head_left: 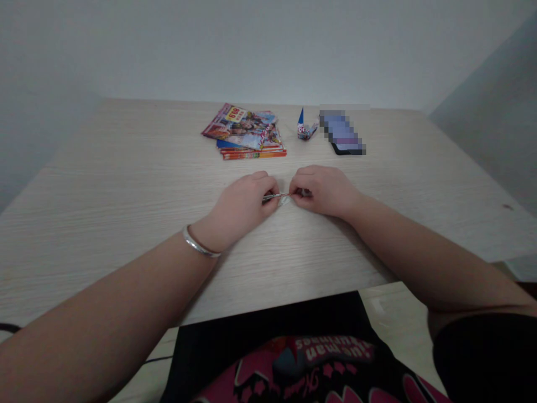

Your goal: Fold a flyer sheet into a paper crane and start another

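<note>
A small piece of folded paper spans the gap between my two hands, just above the tabletop. My left hand, with a silver bangle at its wrist, pinches the paper's left end. At the other end, my right hand pinches the paper between thumb and fingers. Most of the paper is hidden by the fingers, so its full shape does not show. Beyond my right hand stands a small folded-paper figure with a pointed blue tip.
The light wood-grain table reaches back to a pale wall. Behind my left hand lies a stack of colourful printed leaflets. A phone, partly blurred out, lies at the back right. The near table edge is close to my body.
</note>
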Tool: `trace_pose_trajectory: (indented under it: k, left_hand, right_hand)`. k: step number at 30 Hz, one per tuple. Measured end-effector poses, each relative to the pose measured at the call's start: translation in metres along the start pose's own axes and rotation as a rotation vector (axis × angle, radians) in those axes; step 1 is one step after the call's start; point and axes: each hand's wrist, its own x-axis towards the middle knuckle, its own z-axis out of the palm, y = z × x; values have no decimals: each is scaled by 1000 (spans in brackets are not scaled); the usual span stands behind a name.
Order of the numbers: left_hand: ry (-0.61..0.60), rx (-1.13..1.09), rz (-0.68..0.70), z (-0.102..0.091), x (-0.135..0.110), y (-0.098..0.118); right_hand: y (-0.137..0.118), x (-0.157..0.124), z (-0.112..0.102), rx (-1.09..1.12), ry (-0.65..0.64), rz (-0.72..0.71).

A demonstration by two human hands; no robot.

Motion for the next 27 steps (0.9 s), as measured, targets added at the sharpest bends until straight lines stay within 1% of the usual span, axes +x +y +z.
trace_pose_trajectory:
  k: [3,8,13,16,19,23,25,27]
  left_hand:
    - [-1,-18,0,0,0,0]
    - [-3,-28,18,0,1,-1]
    - [6,-36,9,1,1,-2]
    - [-5,-40,10,1,0,-2]
    - [-17,-48,22,0,-1,-2]
    - [0,-53,7,1,-1,-3]
    - [9,-57,0,1,-1,-4]
    - [11,-65,-4,1,0,-5]
  right_hand:
    - [0,0,2,24,16,-13]
    - [-6,4,8,177,66,48]
    - [-3,5,8,214,37,111]
    - [2,3,5,268,4,116]
    - [9,1,1,306,-34,122]
    - [23,-2,-4,293,-63,184]
    - [28,-4,-6,269,-25,206]
    - [28,-3,-6,287,47,232]
